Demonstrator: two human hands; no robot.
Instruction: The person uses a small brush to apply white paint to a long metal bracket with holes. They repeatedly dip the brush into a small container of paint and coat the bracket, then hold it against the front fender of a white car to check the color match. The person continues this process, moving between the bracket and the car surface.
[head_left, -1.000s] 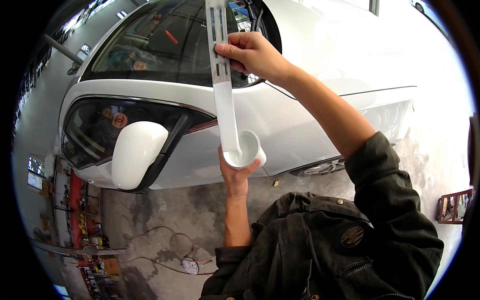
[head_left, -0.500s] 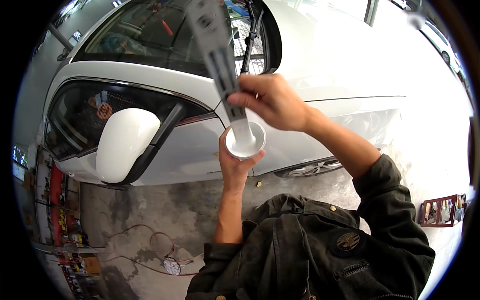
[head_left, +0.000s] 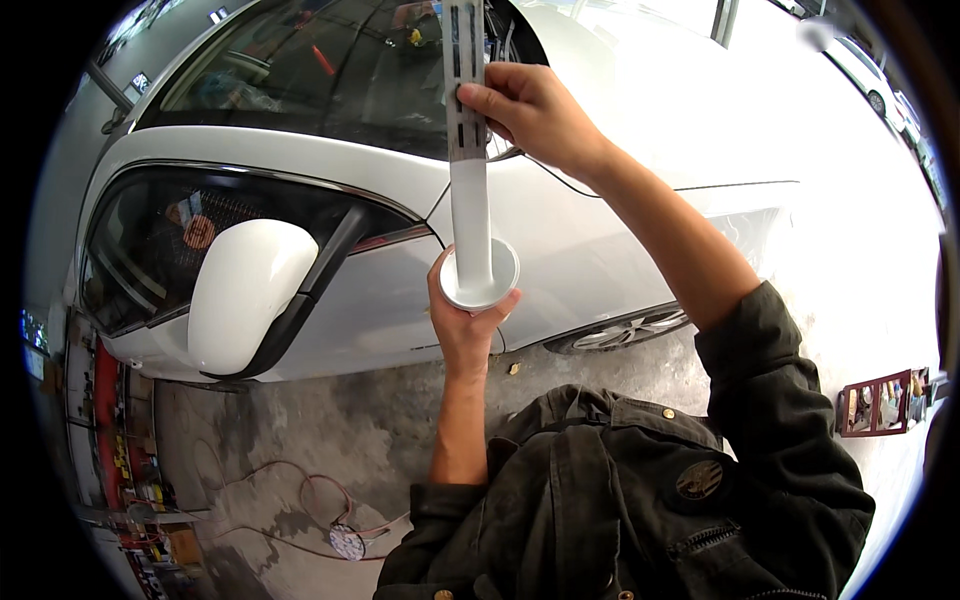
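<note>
A white side mirror (head_left: pixel 240 295) juts from the white car (head_left: pixel 620 230) at the left. Just right of it, the left hand (head_left: pixel 465 320) wraps its fingers around a small white cup (head_left: pixel 480 278) holding white paint. A flat stick (head_left: pixel 468 150), coated white on its lower half, stands upright in the cup. The right hand (head_left: pixel 530 110) pinches the stick near its top.

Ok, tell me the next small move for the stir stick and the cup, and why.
Probably hold the stir stick steady above the cup and let it drain. The right hand has it raised nearly upright, its lower part coated in white paint that runs down into the cup held by the left hand. Pulling it aside could drip paint onto the white car close behind.
</note>
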